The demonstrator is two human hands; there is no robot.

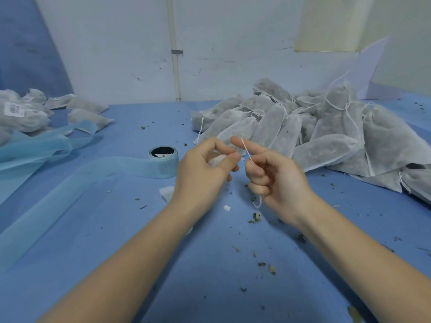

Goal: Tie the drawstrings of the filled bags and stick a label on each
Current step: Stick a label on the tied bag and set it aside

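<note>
Both forearms reach over the blue table (pixel 116 229) – scattered with dry leaf bits – toward the label roll (pixel 164 159). Just right of the roll, the left hand (pixel 205 169) curls its fingers and thumb round a white bag (pixel 215 160), mostly hidden in the grip. Beside it, the right hand (pixel 272 176) points its forefinger up with the white drawstring (pixel 246 150) looped over it – the other fingers curl on the string's tail. Behind and right of the roll lies the pile of filled bags (pixel 326 131). Far left of the roll sit labelled bags (pixel 25 113).
</note>
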